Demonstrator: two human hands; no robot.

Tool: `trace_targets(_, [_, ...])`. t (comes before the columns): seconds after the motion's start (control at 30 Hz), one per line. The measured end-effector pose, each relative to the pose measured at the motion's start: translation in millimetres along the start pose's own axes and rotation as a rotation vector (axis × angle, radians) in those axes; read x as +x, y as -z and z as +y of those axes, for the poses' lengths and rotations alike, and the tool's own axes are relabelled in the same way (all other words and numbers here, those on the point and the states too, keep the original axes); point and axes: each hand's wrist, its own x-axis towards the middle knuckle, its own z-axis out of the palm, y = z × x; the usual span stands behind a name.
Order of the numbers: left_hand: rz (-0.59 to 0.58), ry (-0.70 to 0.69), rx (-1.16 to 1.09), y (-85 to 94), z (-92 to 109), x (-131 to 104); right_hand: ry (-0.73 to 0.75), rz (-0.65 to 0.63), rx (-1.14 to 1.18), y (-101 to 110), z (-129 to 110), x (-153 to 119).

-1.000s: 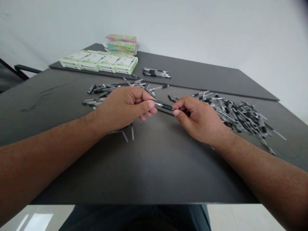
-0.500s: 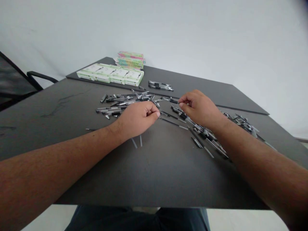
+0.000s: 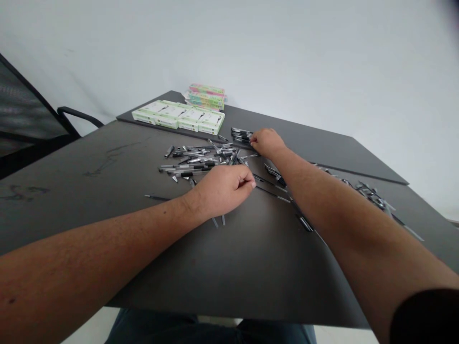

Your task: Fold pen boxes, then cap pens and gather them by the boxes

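Note:
My left hand (image 3: 224, 190) is closed in a pinch near the middle of the dark table, beside a loose heap of pens and pen parts (image 3: 193, 167); anything between its fingertips is too small to make out. Farther back, my right hand (image 3: 267, 142) reaches to the right end of a small stack of pens (image 3: 241, 134), its fingers closed around pen ends. Thin refills (image 3: 272, 193) lie between the two arms. Partly under my right forearm is a row of pens (image 3: 274, 174).
White-and-green boxes (image 3: 179, 116) lie side by side at the back left, with colourful boxes (image 3: 206, 97) stacked behind them. Several caps and pen parts (image 3: 375, 196) are piled at the right. A black chair (image 3: 32, 110) stands on the left.
My right hand has moved back and left to the small stack, carrying a pen there. My left hand stays pinched near the heap. The view has shifted slightly.

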Motion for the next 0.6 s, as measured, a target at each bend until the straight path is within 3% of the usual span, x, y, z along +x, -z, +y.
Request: trace_targets(0.6, [-0.061, -0.078, -0.001, -1.4, 1, -4, -0.157, 0.172, -0.004, -3, -11, 0])
